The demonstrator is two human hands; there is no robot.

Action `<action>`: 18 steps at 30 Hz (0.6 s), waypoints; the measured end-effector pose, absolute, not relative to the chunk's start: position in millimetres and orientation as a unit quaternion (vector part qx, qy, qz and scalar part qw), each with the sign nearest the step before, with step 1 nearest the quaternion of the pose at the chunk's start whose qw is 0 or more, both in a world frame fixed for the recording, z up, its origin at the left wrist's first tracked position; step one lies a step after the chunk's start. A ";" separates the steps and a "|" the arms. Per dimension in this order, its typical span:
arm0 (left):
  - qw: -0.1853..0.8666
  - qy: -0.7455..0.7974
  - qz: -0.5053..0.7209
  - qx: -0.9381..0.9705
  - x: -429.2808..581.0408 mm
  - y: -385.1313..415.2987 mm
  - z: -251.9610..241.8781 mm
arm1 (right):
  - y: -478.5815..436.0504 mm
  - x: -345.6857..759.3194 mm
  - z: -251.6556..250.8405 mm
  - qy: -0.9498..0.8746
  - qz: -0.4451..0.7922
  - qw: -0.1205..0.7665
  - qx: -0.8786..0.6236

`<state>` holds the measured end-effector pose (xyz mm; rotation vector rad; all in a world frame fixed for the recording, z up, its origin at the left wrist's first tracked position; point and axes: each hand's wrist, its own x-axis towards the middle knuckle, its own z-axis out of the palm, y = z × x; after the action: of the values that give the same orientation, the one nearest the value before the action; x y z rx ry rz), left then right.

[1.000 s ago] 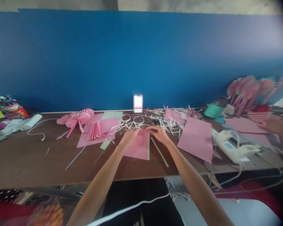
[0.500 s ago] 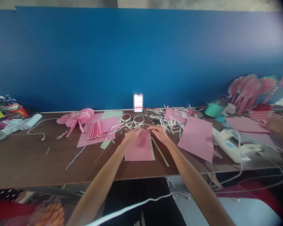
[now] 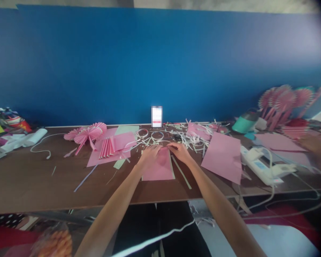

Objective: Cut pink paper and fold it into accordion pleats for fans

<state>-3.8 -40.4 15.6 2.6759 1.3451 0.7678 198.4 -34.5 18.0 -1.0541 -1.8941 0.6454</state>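
Note:
A pink paper sheet [image 3: 157, 171] with pale edging lies on the brown table in front of me. My left hand [image 3: 150, 153] is at its far left edge, fingers closed on the paper. On the far right edge, my right hand [image 3: 178, 150] pinches the same sheet between thumb and fingers. Just right of the sheet lies a narrow pale green strip [image 3: 181, 172]. Beyond my hands are two rolls of tape, one [image 3: 157, 136] near the middle and the other [image 3: 142, 134] to its left.
Pleated pink paper fans [image 3: 89, 135] and folded pink paper [image 3: 107, 148] lie to the left. White paper scraps [image 3: 194, 141] spread behind my right hand. Rightward are a pink sheet [image 3: 223, 157], a white power strip [image 3: 262, 166] and another person's blurred hand [image 3: 314, 144]. A phone [image 3: 157, 117] stands against the blue wall.
The near edge of the pink sheet has shifted slightly away from me. Both my hands stay at its far edge, almost unmoved.

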 end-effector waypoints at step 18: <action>0.055 0.456 0.272 0.845 -0.3 -39.2 12.9 | -33.0 195.5 13.9 -0.774 0.255 0.415 -0.404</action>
<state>-0.3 -39.2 12.9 2.5671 1.3852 0.8269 195.5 -33.0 13.9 -1.0147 -1.9453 0.6419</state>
